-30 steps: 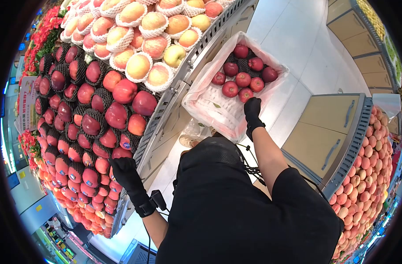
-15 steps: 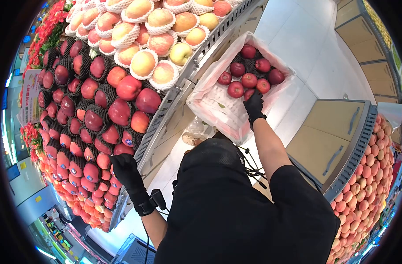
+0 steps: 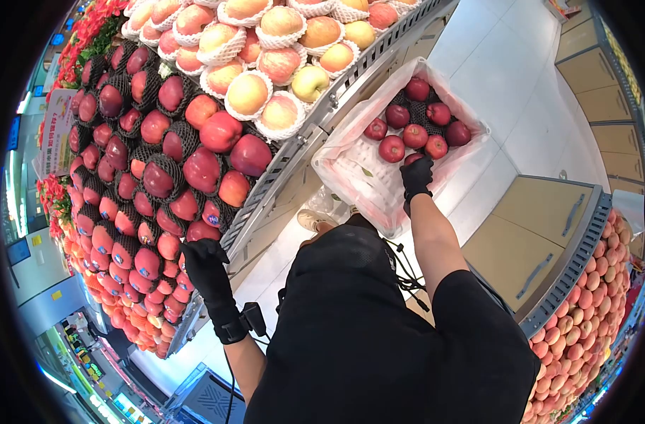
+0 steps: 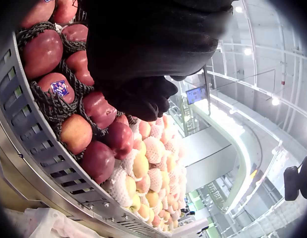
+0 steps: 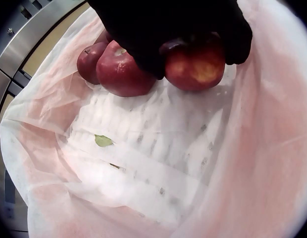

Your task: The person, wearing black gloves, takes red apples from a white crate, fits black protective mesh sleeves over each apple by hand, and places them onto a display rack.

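Note:
In the head view my right hand [image 3: 417,177], in a black glove, reaches into a plastic-lined box [image 3: 351,161] at the near end of its apples. Its fingers curl round a red apple [image 5: 195,72] with a yellow patch, plain in the right wrist view. Another red apple [image 5: 124,74] lies right beside those fingers. My left hand [image 3: 206,272], also gloved, hangs at the edge of the fruit display with loosely bent fingers and nothing seen in them. Dark red apples [image 3: 201,172] in black foam nets fill the display beside it.
Paler apples [image 3: 246,94] in white foam nets lie farther up the display. A grey slotted rail [image 3: 269,185] edges it, close to the box. A cabinet [image 3: 526,233] bearing many peach-coloured fruits [image 3: 584,311] stands on the right. Cables [image 3: 407,279] hang near my leg.
The head view has shifted, so the box and display sit farther right in it. My right hand has come over the apple and covers more of it. The left hand stays by the display edge.

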`<action>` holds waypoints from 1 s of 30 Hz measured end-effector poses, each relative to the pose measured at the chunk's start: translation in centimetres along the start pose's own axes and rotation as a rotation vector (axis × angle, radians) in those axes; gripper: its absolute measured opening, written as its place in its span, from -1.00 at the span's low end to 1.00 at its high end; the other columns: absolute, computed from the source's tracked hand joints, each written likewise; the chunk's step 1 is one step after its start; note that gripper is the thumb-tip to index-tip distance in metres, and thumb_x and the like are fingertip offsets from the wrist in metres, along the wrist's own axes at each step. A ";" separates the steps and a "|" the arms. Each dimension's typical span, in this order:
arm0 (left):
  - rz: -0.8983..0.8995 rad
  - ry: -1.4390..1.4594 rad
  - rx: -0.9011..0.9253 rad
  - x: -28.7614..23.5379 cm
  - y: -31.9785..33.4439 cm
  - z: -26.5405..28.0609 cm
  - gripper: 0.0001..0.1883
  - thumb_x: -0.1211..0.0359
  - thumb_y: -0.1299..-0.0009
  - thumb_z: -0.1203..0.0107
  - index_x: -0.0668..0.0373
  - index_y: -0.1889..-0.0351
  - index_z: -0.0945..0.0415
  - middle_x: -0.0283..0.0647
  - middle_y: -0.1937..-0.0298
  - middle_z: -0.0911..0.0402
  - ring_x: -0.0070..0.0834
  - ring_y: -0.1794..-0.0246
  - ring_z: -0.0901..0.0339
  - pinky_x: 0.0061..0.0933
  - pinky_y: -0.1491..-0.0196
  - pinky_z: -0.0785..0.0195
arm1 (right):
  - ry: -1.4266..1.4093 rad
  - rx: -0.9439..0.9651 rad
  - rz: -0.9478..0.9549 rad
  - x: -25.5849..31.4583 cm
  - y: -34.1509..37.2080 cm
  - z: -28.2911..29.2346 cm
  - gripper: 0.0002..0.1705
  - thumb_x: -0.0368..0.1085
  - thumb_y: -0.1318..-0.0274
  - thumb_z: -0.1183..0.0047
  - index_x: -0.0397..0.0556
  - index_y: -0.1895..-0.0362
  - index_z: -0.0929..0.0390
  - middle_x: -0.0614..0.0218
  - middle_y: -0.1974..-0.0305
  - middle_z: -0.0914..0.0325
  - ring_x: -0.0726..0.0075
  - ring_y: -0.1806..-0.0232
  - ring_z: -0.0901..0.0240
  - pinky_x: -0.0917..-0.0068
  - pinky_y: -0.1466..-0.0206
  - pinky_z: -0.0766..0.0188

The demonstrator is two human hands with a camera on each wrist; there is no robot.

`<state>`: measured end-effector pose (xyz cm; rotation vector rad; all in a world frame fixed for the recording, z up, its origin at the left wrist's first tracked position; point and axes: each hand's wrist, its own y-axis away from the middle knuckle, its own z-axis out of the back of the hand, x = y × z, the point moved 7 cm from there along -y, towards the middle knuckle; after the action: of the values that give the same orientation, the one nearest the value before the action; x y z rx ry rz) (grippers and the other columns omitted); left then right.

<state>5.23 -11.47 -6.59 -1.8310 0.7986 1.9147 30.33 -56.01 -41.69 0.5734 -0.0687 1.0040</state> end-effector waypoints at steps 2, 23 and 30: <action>0.002 -0.031 0.011 -0.4 0.1 -0.6 -0.59 0.04 -0.60 0.38 0.04 0.45 -0.21 -0.38 0.52 -0.24 -0.55 0.54 -0.19 -0.53 0.50 -0.08 | 0.027 0.006 -0.054 0.2 0.5 1.0 0.00 -0.10 0.30 -0.43 -0.02 -0.21 -0.08 0.02 -0.14 -0.26 -0.17 -0.11 -0.38 -0.09 -0.13 -0.31; -0.244 -0.643 0.021 -2.1 -1.7 0.7 -0.78 0.60 -0.29 0.05 0.28 0.11 -0.44 -0.37 0.45 -0.24 -0.55 0.44 -0.22 -0.48 0.33 -0.22 | -0.685 0.257 0.351 10.7 -0.4 13.2 -0.01 -0.11 0.35 -0.42 -0.29 -0.20 -0.23 0.06 -0.02 -0.46 0.13 -0.02 -0.47 0.32 -0.05 -0.45; -0.323 -0.580 -0.005 -4.6 -1.5 -1.0 -0.71 0.53 -0.28 0.02 0.31 0.05 -0.55 -0.14 -0.08 -0.53 -0.36 -0.18 -0.45 -0.45 -0.06 -0.41 | -0.596 0.436 0.708 23.3 9.6 21.5 -0.09 -0.18 0.24 -0.38 -0.22 -0.22 -0.23 0.11 -0.07 -0.41 0.24 -0.10 -0.37 0.33 -0.15 -0.37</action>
<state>7.35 -10.40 -2.21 -1.2005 0.2840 2.0565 39.64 -44.43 -12.05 1.2920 -0.6277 1.5134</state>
